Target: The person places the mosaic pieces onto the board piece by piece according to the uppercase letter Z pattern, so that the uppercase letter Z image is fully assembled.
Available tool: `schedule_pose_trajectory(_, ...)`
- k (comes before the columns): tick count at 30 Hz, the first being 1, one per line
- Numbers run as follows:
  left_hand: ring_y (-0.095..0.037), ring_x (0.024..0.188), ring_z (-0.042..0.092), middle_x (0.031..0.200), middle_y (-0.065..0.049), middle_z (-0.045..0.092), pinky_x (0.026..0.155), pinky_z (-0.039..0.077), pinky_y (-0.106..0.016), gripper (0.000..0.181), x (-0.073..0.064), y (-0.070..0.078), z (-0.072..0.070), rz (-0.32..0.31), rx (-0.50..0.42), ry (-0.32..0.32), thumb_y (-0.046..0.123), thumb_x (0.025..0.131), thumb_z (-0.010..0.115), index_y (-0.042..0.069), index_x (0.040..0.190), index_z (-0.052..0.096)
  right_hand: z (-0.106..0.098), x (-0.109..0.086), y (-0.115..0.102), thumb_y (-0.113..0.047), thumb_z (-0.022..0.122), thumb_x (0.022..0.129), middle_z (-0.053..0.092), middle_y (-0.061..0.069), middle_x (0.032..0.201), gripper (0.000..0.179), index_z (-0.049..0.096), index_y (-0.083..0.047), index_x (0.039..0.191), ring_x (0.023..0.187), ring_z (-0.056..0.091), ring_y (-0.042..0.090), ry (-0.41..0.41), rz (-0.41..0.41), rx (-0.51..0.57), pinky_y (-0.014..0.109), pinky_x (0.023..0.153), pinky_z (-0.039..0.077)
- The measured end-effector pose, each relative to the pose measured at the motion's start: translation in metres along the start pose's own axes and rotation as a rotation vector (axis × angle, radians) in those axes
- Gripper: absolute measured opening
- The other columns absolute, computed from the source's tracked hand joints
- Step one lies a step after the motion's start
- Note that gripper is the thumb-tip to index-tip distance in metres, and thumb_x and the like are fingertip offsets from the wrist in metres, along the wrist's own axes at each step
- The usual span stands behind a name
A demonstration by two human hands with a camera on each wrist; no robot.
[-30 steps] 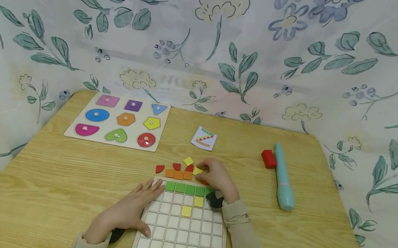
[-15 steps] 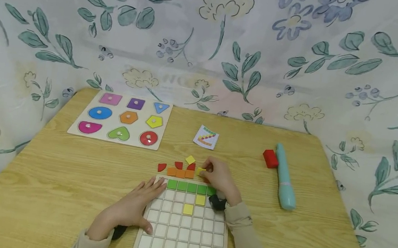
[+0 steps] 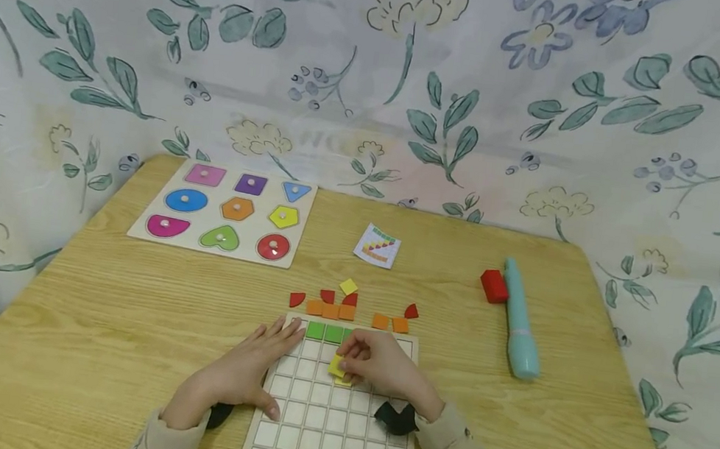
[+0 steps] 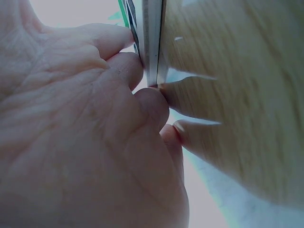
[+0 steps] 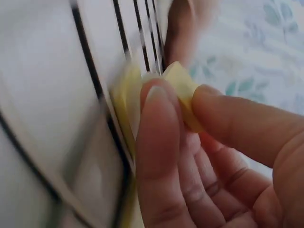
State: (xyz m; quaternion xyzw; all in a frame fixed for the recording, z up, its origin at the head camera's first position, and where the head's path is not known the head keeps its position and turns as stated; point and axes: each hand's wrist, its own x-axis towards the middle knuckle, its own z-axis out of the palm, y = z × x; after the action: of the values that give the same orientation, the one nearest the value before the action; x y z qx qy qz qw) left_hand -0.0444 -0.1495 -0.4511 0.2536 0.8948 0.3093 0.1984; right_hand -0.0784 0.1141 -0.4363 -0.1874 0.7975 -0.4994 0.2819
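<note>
In the head view, my right hand (image 3: 380, 364) pinches a yellow square tile (image 3: 336, 365) between thumb and fingertips, low over a wooden grid board (image 3: 311, 415). The right wrist view shows that pinched tile (image 5: 179, 83) tilted, with a blurred yellow tile (image 5: 124, 102) lying in the grid beside it. Green square tiles (image 3: 324, 332) fill part of the top row, partly hidden by the right hand. My left hand (image 3: 243, 370) rests on the board's left edge with its fingers extended. Close up in the left wrist view, its fingertips touch the board's edge (image 4: 151, 38).
Beyond the board lie orange squares (image 3: 330, 311), red quarter-circle pieces (image 3: 297, 299) and a yellow tile (image 3: 348, 287). Farther back are a pattern card (image 3: 377, 246) and a knobbed shape puzzle (image 3: 224, 210). A red block (image 3: 494, 286) touches a turquoise club-shaped object (image 3: 520, 324) at right.
My right hand has picked up the yellow tile from beyond the board and carried it back over the grid, uncovering orange and red pieces. My left hand stays on the board.
</note>
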Motion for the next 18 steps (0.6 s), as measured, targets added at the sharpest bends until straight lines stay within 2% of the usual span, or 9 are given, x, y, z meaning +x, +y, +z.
schedule_pose_trajectory(3, -0.041, 0.150, 0.008, 0.162, -0.017, 0.016, 0.119, 0.009, -0.061, 0.122, 0.000, 0.001, 0.000, -0.001, 0.001, 0.000, 0.043, 0.056, 0.088, 0.005, 0.153, 0.024, 0.014, -0.006, -0.003, -0.006, 0.067, 0.090, 0.064, 0.004, 0.075, 0.005, 0.065, -0.004, 0.094, 0.061, 0.064, 0.010, -0.014, 0.005, -0.010, 0.023, 0.057, 0.057)
schedule_pose_trajectory(10, -0.041, 0.150, 0.007, 0.162, -0.016, 0.015, 0.120, 0.009, -0.061, 0.123, -0.001, 0.002, 0.000, -0.008, 0.008, 0.006, 0.042, 0.056, 0.088, 0.005, 0.153, 0.024, 0.035, -0.007, -0.014, -0.009, 0.074, 0.084, 0.063, -0.006, 0.071, 0.007, 0.068, -0.011, 0.081, 0.062, 0.051, -0.003, 0.040, -0.088, -0.256, 0.014, 0.058, 0.046)
schedule_pose_trajectory(15, -0.041, 0.150, 0.008, 0.162, -0.016, 0.016, 0.120, 0.009, -0.061, 0.122, -0.001, 0.001, 0.000, 0.003, 0.016, 0.005, 0.042, 0.056, 0.088, 0.004, 0.153, 0.024, 0.038, -0.006, -0.016, -0.009, 0.077, 0.081, 0.058, -0.007, 0.076, 0.012, 0.068, -0.014, 0.075, 0.066, 0.046, -0.003, 0.070, -0.111, -0.376, 0.013, 0.060, 0.043)
schedule_pose_trajectory(18, -0.042, 0.149, 0.008, 0.162, -0.017, 0.016, 0.119, 0.010, -0.062, 0.122, -0.002, 0.001, 0.000, 0.007, 0.012, 0.002, 0.041, 0.056, 0.088, 0.004, 0.153, 0.024, 0.030, 0.000, -0.016, -0.013, 0.075, 0.084, 0.057, -0.006, 0.082, 0.007, 0.069, -0.015, 0.080, 0.069, 0.046, 0.000, 0.082, -0.099, -0.374, 0.014, 0.061, 0.042)
